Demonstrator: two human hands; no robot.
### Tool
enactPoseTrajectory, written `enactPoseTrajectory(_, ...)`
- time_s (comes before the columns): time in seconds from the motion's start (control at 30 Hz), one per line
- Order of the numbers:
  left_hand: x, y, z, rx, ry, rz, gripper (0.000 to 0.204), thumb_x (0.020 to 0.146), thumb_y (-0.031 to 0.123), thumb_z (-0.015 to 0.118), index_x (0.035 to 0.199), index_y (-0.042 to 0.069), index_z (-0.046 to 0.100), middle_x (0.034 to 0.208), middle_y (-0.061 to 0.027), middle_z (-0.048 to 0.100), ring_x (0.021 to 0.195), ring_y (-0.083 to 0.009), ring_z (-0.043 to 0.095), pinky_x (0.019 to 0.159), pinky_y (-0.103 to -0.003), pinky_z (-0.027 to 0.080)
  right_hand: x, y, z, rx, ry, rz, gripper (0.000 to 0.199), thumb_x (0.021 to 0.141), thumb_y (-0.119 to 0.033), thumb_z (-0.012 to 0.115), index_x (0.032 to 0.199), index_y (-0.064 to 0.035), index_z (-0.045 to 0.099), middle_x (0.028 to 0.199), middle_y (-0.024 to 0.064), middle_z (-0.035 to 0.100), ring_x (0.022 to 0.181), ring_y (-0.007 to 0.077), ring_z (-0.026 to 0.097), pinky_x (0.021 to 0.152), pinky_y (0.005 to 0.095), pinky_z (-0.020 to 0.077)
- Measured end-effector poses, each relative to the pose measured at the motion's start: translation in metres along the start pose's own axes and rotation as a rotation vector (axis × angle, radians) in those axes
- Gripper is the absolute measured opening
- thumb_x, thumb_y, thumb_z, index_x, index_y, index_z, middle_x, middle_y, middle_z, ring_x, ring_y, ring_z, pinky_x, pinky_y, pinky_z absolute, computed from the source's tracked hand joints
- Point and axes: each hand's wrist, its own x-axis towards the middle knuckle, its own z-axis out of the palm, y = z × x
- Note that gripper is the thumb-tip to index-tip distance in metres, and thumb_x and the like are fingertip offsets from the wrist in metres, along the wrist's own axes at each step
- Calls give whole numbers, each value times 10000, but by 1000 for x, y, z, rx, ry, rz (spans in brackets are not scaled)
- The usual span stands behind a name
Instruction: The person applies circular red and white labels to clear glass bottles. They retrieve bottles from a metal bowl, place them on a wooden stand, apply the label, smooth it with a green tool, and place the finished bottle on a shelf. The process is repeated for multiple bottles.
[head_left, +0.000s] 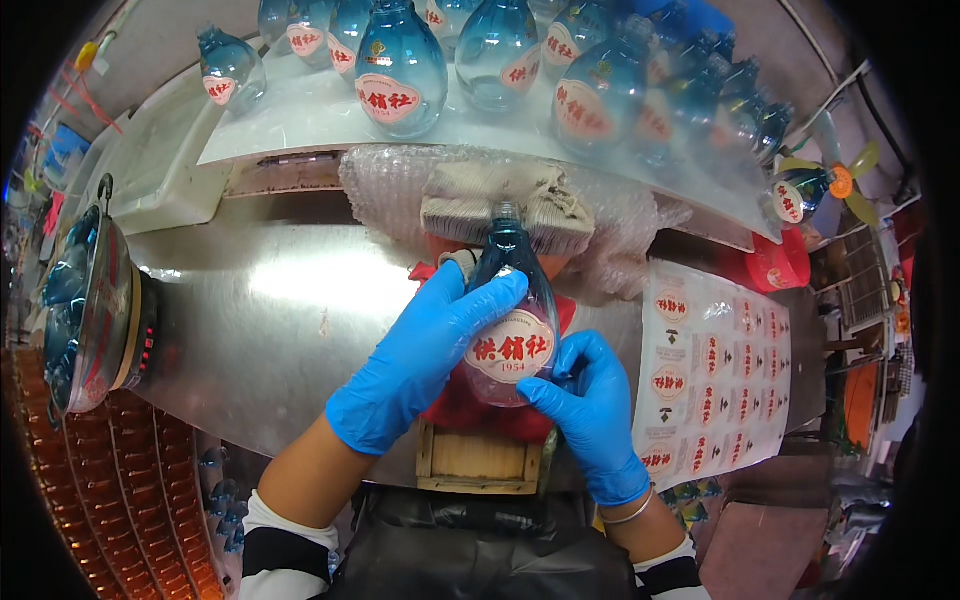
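A blue-tinted glass bottle (537, 292) with an uncapped neck leans upright before me, its neck against a folded cloth pad (470, 195). My left hand (415, 345), in a blue glove, is wrapped round its left side, the thumb lying across the shoulder. On its front is a cream label (512, 345) with red print. My right hand (598, 420), gloved too, grips the bottle's lower right side, with the thumb at the label's lower edge and the fingers bent beside it. Red cloth (450, 405) lies beneath the bottle, above a wooden block (478, 460).
Several labelled blue bottles (400, 60) stand on a white sheet (300, 135) at the back. Bubble wrap (385, 190) lies behind the pad. Right is a label sheet (700, 370); beyond it, a red container (780, 262) and small fan (840, 182). A pan (120, 310) stands at left.
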Motion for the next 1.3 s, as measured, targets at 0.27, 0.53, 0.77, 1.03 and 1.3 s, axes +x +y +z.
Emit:
enactPoseTrajectory(0.27, 4, -1, -13, -242, -162, 30, 443, 940, 338, 460, 1251, 23, 444, 1166, -117, 545, 1038, -209, 552, 911, -345, 450, 5, 0, -3, 58, -55, -61, 278, 743, -130, 755, 827, -81, 495, 744, -24, 496, 679, 46, 471, 619, 197, 419)
enactPoseTrajectory(0.53, -10, -24, -29, -69, -153, 197, 408, 966, 269, 397, 1253, -18, 438, 1171, -116, 542, 1074, -177, 523, 966, -301, 399, 7, 1, -15, 53, -75, 60, 198, 817, -189, 689, 859, -78, 531, 751, -11, 560, 652, 55, 510, 566, 192, 416)
enactPoseTrajectory(0.77, -9, -15, -11, -13, -93, 151, 460, 901, 247, 548, 1260, -13, 427, 1161, -124, 544, 1075, -177, 522, 943, -301, 416, 5, -5, -1, 9, -34, -20, 270, 743, -149, 756, 813, -84, 505, 714, -25, 508, 671, 46, 493, 592, 186, 419)
enactPoseTrajectory(1.03, -10, -17, -17, -10, -132, 130, 590, 866, 219, 597, 1333, -25, 332, 1219, -137, 505, 1104, -192, 508, 960, -309, 407, 7, 0, -4, 7, -70, -38, 311, 702, -125, 788, 783, -92, 490, 749, -39, 487, 644, 30, 440, 576, 176, 407)
enactPoseTrajectory(1.3, -10, -8, -20, -2, -175, 103, 645, 849, 207, 611, 1347, -52, 294, 1245, -150, 485, 1120, -204, 499, 969, -314, 399, 9, -1, -10, -61, -102, 16, 348, 672, -164, 817, 785, -101, 493, 744, -50, 488, 627, 16, 417, 550, 163, 378)
